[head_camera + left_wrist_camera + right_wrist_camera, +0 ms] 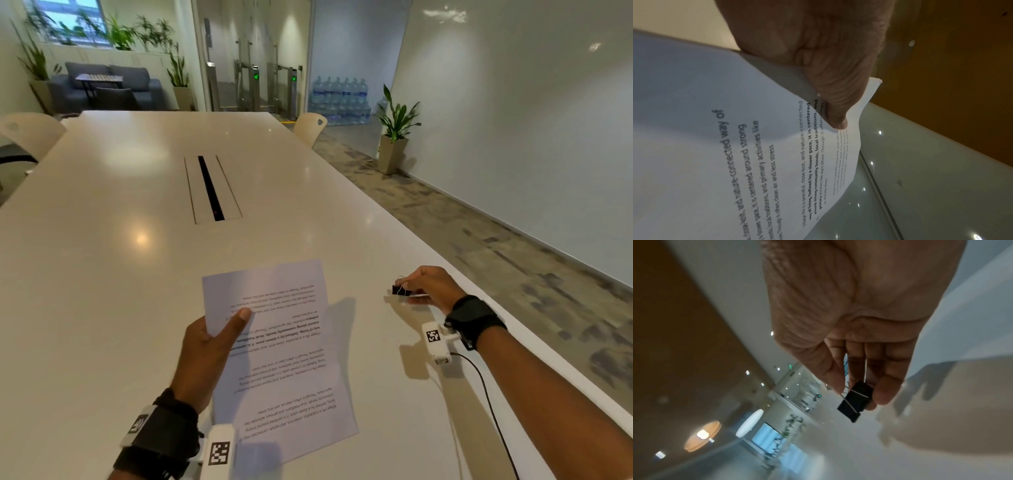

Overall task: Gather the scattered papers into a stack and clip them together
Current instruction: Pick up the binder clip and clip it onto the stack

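Note:
A stack of white printed papers is lifted off the table at its far end, near the front middle. My left hand grips the stack's left edge, thumb on top and fingers underneath; the left wrist view shows the thumb pressing the papers. To the right, my right hand pinches a black binder clip by its wire handles, just above the table. In the right wrist view the clip hangs between thumb and fingertips.
The long white table has a cable slot in its middle. Its right edge runs close beside my right forearm. Chairs stand at the far left and far right of the table. A cable trails from my right wrist camera.

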